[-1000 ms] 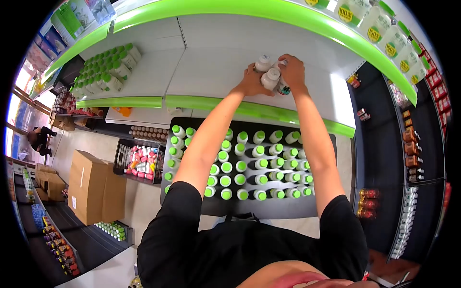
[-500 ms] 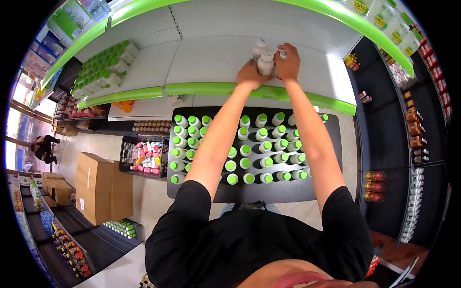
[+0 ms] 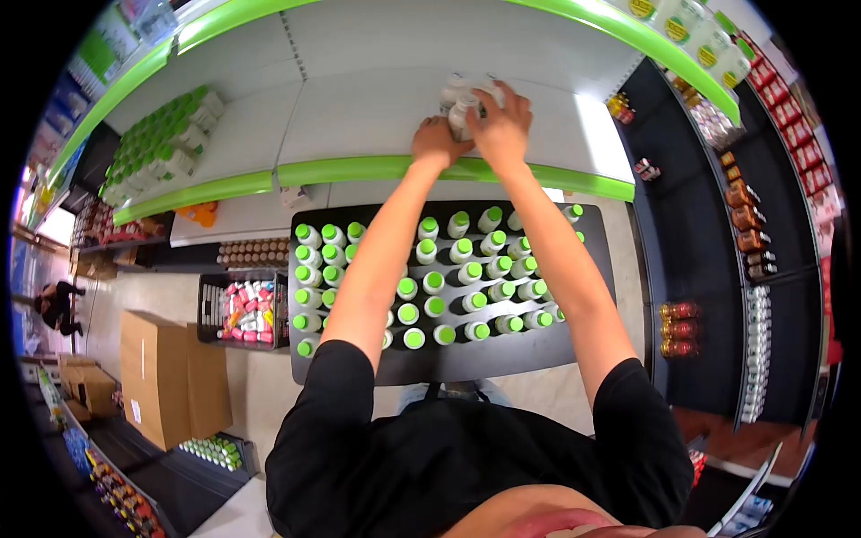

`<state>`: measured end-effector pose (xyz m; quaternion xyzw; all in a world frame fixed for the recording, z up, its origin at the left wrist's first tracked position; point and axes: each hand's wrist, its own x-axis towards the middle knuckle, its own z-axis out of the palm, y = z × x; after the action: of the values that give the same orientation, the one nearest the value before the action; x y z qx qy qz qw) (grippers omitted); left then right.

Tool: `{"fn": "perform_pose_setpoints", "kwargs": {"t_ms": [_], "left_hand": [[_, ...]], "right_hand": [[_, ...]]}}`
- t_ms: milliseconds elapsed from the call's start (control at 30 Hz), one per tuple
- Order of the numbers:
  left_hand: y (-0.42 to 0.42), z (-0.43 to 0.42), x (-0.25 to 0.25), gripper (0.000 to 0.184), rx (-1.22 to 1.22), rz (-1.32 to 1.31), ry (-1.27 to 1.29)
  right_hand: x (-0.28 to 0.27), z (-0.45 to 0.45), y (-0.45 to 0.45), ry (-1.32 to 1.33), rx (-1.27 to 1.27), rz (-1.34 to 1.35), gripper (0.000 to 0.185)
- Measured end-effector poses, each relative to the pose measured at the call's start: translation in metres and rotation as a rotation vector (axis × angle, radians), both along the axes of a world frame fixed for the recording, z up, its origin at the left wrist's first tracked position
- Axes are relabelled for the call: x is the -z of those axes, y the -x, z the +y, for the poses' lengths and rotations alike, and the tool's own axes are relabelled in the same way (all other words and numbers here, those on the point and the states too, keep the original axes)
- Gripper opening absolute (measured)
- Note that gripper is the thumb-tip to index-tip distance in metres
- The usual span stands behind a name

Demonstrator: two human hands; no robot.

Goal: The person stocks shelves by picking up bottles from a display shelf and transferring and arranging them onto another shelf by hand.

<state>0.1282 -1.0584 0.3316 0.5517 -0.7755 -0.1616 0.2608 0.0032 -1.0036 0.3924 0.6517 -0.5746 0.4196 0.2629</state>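
A small cluster of white bottles stands on the white shelf [image 3: 359,117], inside its green front edge. My left hand [image 3: 434,142] is curled against the left side of the front white bottle [image 3: 462,117]. My right hand [image 3: 503,127] closes in from the right, its thumb by the front bottle and its fingers over a rear bottle that they partly hide. Another white bottle [image 3: 455,87] stands behind on the left. Below my forearms, a black table [image 3: 430,366] carries rows of white bottles with green caps [image 3: 434,307].
Green-capped bottles [image 3: 166,139] fill the shelf's left end. An upper shelf edge [image 3: 619,36] arches overhead. Left of the table are a black crate [image 3: 211,309] of colourful bottles and a cardboard box [image 3: 157,377]. Dark stocked shelves [image 3: 686,251] stand right. A person [image 3: 59,308] is far left.
The view has turned slightly, shifting the scene left. My right thumb has come across toward the front bottle, and both hands remain at the cluster.
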Motion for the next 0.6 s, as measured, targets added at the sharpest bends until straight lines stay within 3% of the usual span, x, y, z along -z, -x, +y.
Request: {"fn": "perform_pose_setpoints", "kwargs": {"t_ms": [67, 267, 333, 400, 467, 500, 533, 567, 600], "left_hand": [[-0.003, 0.003, -0.005, 0.076, 0.024, 0.007, -0.017], [-0.019, 0.028, -0.032, 0.068, -0.050, 0.086, -0.115], [-0.042, 0.051, -0.025, 0.061, 0.048, 0.218, 0.110], [-0.051, 0.107, -0.041, 0.060, 0.073, 0.348, 0.235], [-0.060, 0.167, -0.035, 0.059, 0.128, 0.397, 0.121], [-0.062, 0.196, -0.021, 0.066, 0.233, 0.498, -0.104], [-0.062, 0.223, 0.006, 0.070, 0.392, 0.571, -0.156], [-0.053, 0.260, 0.037, 0.074, 0.409, 0.771, -0.368], [-0.033, 0.297, 0.045, 0.067, 0.517, 0.944, -0.560]], "right_hand": [[0.004, -0.004, 0.000, -0.170, 0.011, 0.048, 0.034], [-0.003, 0.019, -0.015, -0.152, -0.162, 0.014, 0.035], [-0.013, 0.053, -0.014, -0.269, -0.317, -0.101, 0.038], [-0.014, 0.101, -0.005, -0.177, -0.505, -0.249, 0.038], [0.000, 0.167, 0.011, -0.314, -0.533, -0.515, 0.042], [0.023, 0.201, 0.022, -0.373, -0.586, -0.747, 0.047], [0.047, 0.241, 0.034, -0.473, -0.527, -0.828, 0.047], [0.068, 0.291, 0.046, -0.545, -0.510, -0.896, 0.047], [0.100, 0.339, 0.058, -0.526, -0.452, -0.888, 0.044]]}}
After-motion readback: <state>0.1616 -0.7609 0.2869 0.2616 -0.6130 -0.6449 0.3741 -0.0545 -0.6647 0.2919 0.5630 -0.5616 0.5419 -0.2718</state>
